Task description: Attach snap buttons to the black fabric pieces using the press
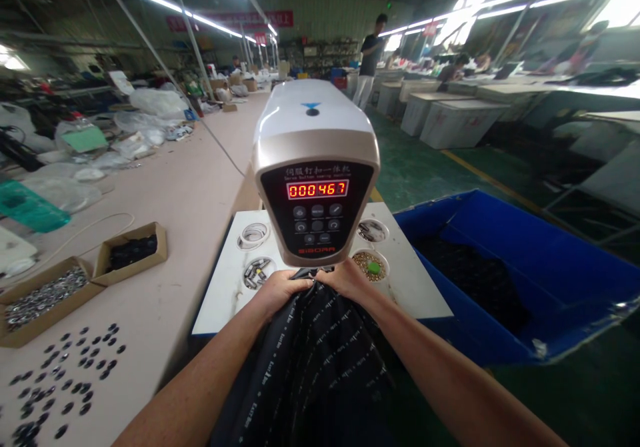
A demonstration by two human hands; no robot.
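A dark cloth with rows of small white lettering hangs in folds towards me. Its upper edge is gripped by my left hand, fingers closed and thumb along the edge. Close beside it, my right hand is closed on the same edge. Both hands are just under the head of a white button-fastening machine, whose red display reads 000467. The machine's head hides some of my fingertips and the working point. Around it, a white machine table has round cups, one with metal cylinders, another with small brass-coloured pieces.
On the left table lie scattered dark round buttons, a cardboard box of shiny metal pieces and a box of black pieces. A large blue bin with dark cloth stands right. A person stands farther back.
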